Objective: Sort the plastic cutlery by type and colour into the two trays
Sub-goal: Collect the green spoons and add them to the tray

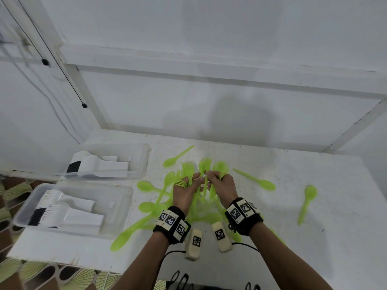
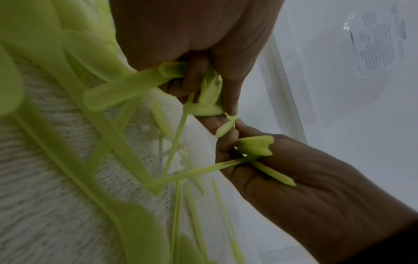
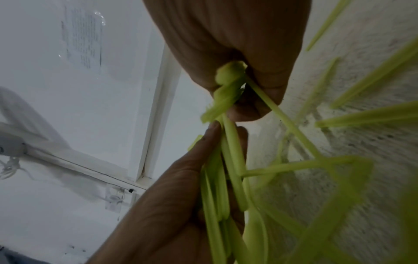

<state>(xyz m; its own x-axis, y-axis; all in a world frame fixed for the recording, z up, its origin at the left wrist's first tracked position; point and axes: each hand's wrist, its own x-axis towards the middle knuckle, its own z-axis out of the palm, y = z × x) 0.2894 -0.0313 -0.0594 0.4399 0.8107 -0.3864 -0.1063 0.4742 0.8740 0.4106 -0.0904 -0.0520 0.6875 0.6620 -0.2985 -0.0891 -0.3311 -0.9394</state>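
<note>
Green plastic forks (image 1: 204, 167) stood fanned out of both hands above the middle of the white tabletop (image 1: 314, 227), tines pointing toward twelve o'clock. The left hand (image 1: 186, 192) had its fingers curled round a bunch of fork handles, and the right hand (image 1: 219, 186) held another bunch the same way; the fingertips of the two hands met over one fork between them. In the left wrist view the left hand (image 2: 192, 35) pinched green handles (image 2: 126, 89) at the top of the frame while the right hand (image 2: 282, 178) gripped several from five o'clock. The right wrist view showed the right hand (image 3: 237, 44) closed on fork stems (image 3: 230, 92) and the left hand (image 3: 169, 205) holding a stack of them from below.

Under and around the hands lay a heap of green spoons (image 1: 146, 206), spreading toward eight o'clock. More lay apart from it: one green spoon (image 1: 178, 156) at eleven o'clock of the hands, one (image 1: 257, 180) at three o'clock, and another (image 1: 306, 203) farther out in the same direction.

Two clear trays sat at nine o'clock. The far tray (image 1: 138, 174) held white cutlery (image 1: 100, 164) with something black at one end. The near tray (image 1: 123, 216) held stacked white forks (image 1: 56, 206), again with a black patch beside them.
</note>
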